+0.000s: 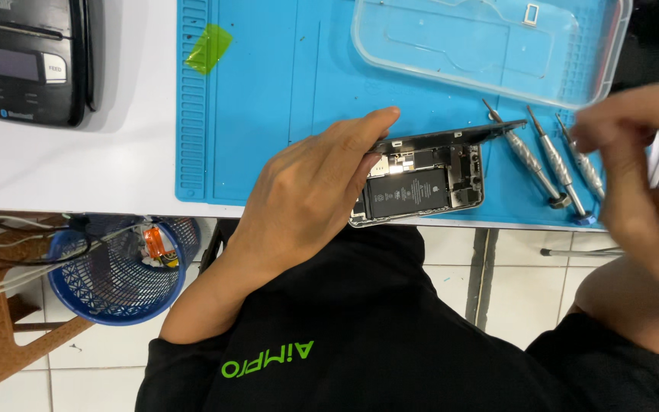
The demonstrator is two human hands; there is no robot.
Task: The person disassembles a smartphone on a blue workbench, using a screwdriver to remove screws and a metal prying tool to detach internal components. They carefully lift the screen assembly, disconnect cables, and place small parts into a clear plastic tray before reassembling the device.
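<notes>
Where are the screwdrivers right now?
In the head view, three silver screwdrivers lie side by side on the blue work mat, right of the opened phone, below the clear plastic tray.

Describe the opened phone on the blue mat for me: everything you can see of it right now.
The opened phone lies at the near edge of the blue mat, back shell down, metal frame showing. Its dark screen panel is tilted up along the far side like a lid. Inside sit a black rectangular battery and small boards and shields. The left hand steadies it, fingertips on the panel's raised edge. The right hand is blurred, apart from it.
</notes>
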